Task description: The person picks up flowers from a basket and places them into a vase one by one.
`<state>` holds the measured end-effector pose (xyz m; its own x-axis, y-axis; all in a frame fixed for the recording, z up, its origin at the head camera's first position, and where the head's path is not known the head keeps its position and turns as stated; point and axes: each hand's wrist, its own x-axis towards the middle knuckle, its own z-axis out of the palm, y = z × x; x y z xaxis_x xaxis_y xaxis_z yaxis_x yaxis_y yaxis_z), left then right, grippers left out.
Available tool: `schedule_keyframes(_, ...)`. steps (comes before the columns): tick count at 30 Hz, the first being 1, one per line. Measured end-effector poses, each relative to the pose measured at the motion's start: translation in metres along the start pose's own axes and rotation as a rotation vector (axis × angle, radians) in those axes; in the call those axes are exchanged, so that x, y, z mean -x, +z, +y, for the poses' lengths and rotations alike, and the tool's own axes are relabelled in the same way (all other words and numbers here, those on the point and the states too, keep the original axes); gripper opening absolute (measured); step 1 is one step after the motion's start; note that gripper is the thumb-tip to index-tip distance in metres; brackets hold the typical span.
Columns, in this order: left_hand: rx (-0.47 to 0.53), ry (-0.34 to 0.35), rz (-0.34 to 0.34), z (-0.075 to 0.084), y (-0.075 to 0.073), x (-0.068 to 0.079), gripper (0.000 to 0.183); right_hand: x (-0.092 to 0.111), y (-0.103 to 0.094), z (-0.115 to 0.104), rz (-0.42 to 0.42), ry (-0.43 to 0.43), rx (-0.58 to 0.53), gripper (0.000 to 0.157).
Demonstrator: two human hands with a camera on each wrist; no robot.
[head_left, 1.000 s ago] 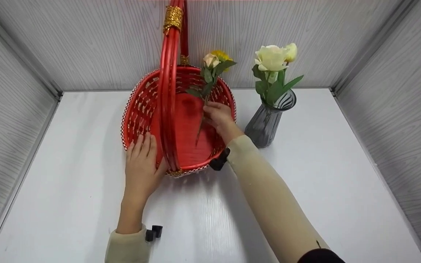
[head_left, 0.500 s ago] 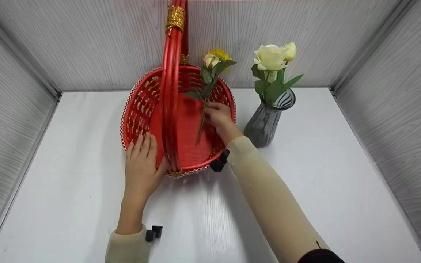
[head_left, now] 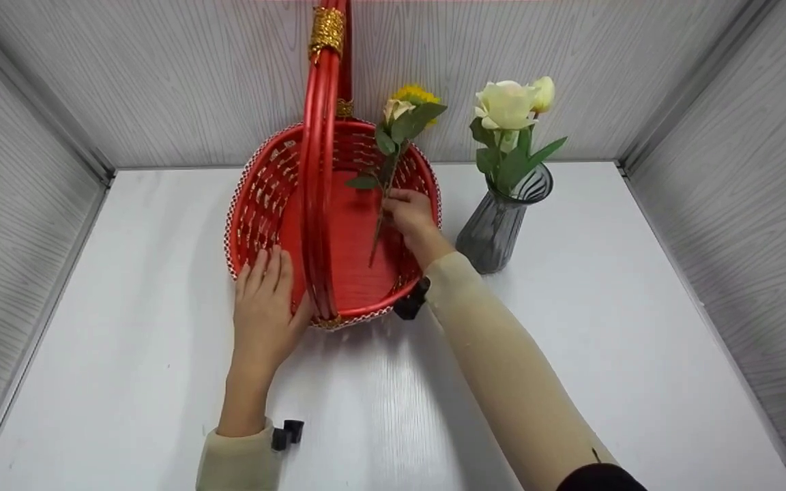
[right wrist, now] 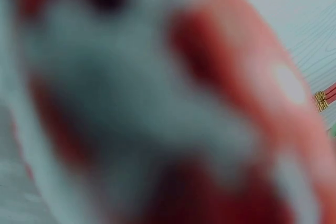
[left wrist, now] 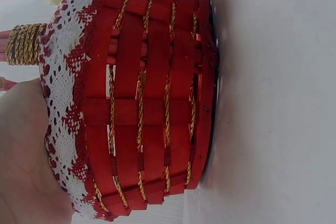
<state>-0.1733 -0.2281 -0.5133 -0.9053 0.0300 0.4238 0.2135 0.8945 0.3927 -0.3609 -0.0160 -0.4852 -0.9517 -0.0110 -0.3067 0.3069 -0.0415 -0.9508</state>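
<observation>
A red woven basket (head_left: 359, 286) with a lace-trimmed rim and tall handle stands on the table, tilted slightly toward the view. My left hand (head_left: 263, 314) rests on its near-left rim, fingers extended over the edge and thumb beside the handle base. In the left wrist view its palm lies against the lace edge (left wrist: 65, 108). My right hand (head_left: 410, 215) pinches the stem of a pale artificial rose (head_left: 400, 109) inside the basket's right side, the stem end hanging over the red floor. Behind the rose shows a yellow flower (head_left: 427, 95), its stem hidden.
Right of the basket, a grey ribbed glass vase (head_left: 492, 235) holds a cream rose (head_left: 505, 106) and a pale tulip (head_left: 543, 94). The basket's handle (head_left: 318, 170) arches high, left of my right hand. Wood-grain panels (head_left: 181, 82) enclose the white table (head_left: 140, 382).
The pale rose turns slightly in my right hand, its head and the yellow flower shifting up and right. The basket's handle has swung a little right. My left hand stays in place.
</observation>
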Motion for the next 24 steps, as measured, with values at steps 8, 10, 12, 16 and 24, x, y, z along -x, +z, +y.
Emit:
schedule_keyframes(8, 0.015, 0.019, 0.050, 0.0011, 0.0010, -0.0003, 0.065, -0.0004, -0.0007, -0.0024, -0.014, 0.010, -0.105, 0.033)
schedule_keyframes(10, 0.013, 0.019, 0.054, 0.0006, 0.0015, 0.0001, 0.065, -0.0005, -0.0008, -0.0024, -0.017, 0.009, -0.107, 0.034)
schedule_keyframes(12, 0.009, 0.020, 0.056, 0.0001, 0.0020, 0.0004, 0.065, -0.0002, -0.0011, -0.0021, -0.020, 0.003, -0.104, 0.034)
schedule_keyframes(16, 0.001, 0.023, 0.057, -0.0002, 0.0026, 0.0007, 0.064, 0.0001, -0.0014, -0.0012, -0.018, -0.009, -0.111, 0.035)
schedule_keyframes(24, 0.003, 0.027, 0.053, 0.0004, 0.0017, 0.0000, 0.064, 0.0017, -0.0004, -0.0004, -0.021, -0.053, -0.125, 0.024)
